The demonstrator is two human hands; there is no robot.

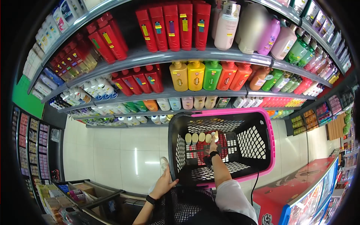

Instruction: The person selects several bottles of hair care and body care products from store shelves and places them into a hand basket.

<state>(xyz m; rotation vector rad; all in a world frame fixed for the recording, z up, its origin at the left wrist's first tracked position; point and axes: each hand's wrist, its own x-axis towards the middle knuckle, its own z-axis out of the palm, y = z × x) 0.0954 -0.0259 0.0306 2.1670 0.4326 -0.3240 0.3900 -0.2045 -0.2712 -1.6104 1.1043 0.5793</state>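
A large black basket [270,150] with a pink rim stands in the middle of the view. Inside it, several pale-topped bottles [201,137] stand in a row along the far side. My right hand [212,145] reaches down into the basket, its fingers closed round the top of the rightmost pale bottle [215,135]. Outside the basket, at its near left corner, is my left hand [164,184], with thumb and fingers apart and nothing in it. Dark bands circle both wrists.
Shelves [165,56] of red, yellow, green and orange bottles curve across the far side. A red freezer chest [277,191] stands at the near right. Dark bins with goods [80,191] are at the near left. Pale floor tiles [123,150] show left of the basket.
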